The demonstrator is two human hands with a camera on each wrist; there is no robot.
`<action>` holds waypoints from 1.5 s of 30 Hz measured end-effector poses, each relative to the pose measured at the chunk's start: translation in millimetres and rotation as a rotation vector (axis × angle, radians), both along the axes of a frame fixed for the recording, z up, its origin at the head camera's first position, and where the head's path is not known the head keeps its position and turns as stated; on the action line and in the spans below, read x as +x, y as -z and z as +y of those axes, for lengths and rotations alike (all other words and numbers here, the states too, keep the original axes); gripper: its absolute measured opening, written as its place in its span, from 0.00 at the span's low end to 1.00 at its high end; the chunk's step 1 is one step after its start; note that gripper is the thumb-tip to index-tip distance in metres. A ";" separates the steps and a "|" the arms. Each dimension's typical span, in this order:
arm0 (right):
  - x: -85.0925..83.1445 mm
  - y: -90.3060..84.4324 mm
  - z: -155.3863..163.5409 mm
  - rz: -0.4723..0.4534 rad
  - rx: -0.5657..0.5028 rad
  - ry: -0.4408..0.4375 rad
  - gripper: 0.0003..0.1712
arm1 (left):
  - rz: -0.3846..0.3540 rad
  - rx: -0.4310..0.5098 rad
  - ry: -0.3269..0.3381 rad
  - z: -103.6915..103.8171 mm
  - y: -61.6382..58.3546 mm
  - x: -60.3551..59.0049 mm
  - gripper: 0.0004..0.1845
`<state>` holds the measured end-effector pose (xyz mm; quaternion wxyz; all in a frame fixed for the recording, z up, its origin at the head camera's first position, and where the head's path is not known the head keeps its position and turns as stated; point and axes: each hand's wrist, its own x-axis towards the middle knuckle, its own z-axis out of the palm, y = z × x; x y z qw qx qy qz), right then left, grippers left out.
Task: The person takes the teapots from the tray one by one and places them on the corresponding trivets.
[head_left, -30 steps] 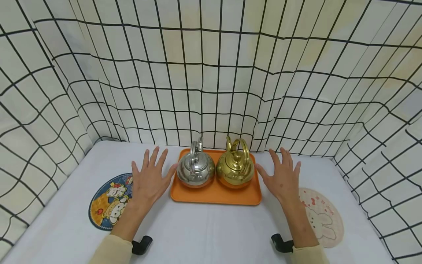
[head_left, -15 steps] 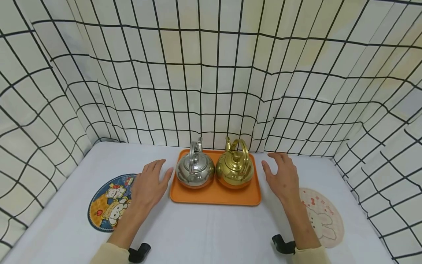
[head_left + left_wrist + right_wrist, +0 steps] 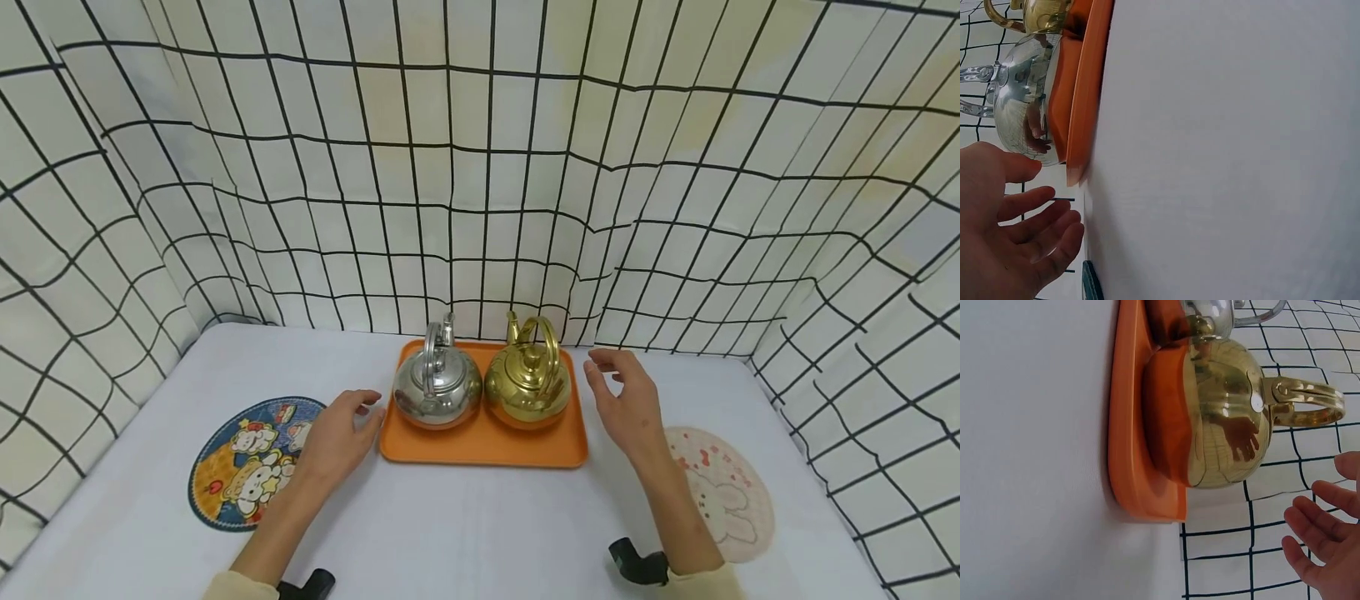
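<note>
Silver kettle [image 3: 437, 392] and gold kettle [image 3: 527, 390]: stand side by side on an orange tray [image 3: 483, 452]. Left hand [image 3: 339, 440]: near the silver, fingers loosely bent, slightly spread. Right hand [image 3: 628, 410]: near the gold, fingers likewise. Pink mat [image 3: 723, 504]: bears red marks, too small to read.

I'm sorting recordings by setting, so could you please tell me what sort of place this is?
Probably a staged recording booth: a grid-patterned backdrop lines the back and sides of a white table, where a silver kettle and a gold kettle share an orange tray.
</note>
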<state>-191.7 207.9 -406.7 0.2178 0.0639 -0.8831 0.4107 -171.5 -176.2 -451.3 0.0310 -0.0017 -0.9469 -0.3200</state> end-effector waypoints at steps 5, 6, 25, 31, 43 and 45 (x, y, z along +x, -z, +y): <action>2.4 -5.4 -6.8 -0.031 -0.037 -0.021 0.14 | -0.029 0.001 0.033 1.7 -0.3 -0.1 0.20; 2.7 -6.6 -7.9 -0.045 -0.049 -0.024 0.15 | -0.030 -0.001 0.039 1.9 -0.4 -0.1 0.20; 7.2 -18.0 -23.8 -0.147 -0.175 -0.156 0.16 | -0.073 -0.067 0.105 -1.2 4.7 9.2 0.32; 5.4 -21.8 -27.2 -0.170 -0.205 -0.179 0.18 | -0.051 -0.087 0.149 -3.7 4.8 10.5 0.36; 2.5 -22.4 -30.8 -0.203 -0.229 -0.189 0.17 | -0.069 -0.132 0.207 -7.7 6.4 9.3 0.46; 1.3 -22.3 -31.0 -0.230 -0.239 -0.191 0.18 | -0.081 -0.134 0.206 -8.0 6.0 8.5 0.47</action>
